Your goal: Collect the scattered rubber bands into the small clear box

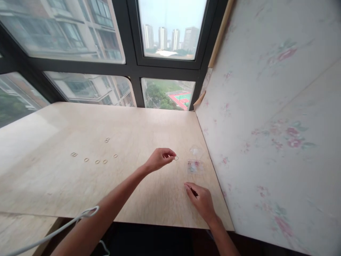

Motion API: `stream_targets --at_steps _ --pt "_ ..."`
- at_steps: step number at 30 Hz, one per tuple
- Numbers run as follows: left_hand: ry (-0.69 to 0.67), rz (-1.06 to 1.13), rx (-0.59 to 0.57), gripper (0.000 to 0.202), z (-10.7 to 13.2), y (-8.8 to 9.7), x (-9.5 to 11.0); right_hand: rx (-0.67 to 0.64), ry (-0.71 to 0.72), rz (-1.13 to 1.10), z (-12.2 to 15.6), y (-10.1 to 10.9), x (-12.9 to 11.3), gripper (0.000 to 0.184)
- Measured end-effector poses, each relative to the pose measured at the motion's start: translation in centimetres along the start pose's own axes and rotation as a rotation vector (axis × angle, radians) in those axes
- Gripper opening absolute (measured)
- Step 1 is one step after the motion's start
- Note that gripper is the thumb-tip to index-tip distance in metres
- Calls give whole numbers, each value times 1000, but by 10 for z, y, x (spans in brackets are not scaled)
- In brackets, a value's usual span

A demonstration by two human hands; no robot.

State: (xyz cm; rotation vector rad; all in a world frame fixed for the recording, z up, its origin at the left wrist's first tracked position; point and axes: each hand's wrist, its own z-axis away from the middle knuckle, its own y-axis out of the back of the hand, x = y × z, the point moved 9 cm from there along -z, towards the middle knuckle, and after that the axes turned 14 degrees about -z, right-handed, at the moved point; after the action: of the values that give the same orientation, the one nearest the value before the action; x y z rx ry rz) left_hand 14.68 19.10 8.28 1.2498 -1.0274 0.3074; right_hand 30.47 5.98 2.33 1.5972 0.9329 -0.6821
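Between the thumb and forefinger of my left hand [161,159] is a thin ring [177,158], held up over the wooden tabletop. My right hand [201,200] is closed in a pinch nearer the table's front edge; anything at its fingertips is too small to make out. Just beyond that hand sits a clear plastic box [195,166] with small pink and greenish bits in it. A crumpled-looking clear plastic piece [196,152] lies behind the box.
Several similar thin rings [105,161] lie scattered on the tabletop [149,124] to the left, some overlapping. A flowered wall [266,106] borders the right side. Dark-framed windows [167,64] stand at the back. A white cable [58,231] crosses the lower left, by my left forearm.
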Motion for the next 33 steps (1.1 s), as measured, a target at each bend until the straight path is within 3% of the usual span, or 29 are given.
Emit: stream_targets --at_steps 3,6,12,16,21,26,33 --pt "-123 -109 -7 15 -13 -36 22 -4 -3 -26 0 1 -1 28" --pt "-208 -193 -24 17 -19 -60 32 -14 -2 -46 1 1 -2 28" --pt "-256 -290 -75 22 -23 -77 32 -38 13 -28 1 0 -6 29" --pt "-221 -254 -34 22 -22 -66 22 -49 51 1 2 -1 -11 30" --pt "-114 -235 66 20 -8 -44 -10 -97 69 35 4 -5 -11 30" --pt "4 -240 178 19 22 -17 -50 -172 -13 -200 -5 -16 -16 30" --pt "53 -248 354 23 70 31 -86 -272 10 -406 -56 -57 -77 33"
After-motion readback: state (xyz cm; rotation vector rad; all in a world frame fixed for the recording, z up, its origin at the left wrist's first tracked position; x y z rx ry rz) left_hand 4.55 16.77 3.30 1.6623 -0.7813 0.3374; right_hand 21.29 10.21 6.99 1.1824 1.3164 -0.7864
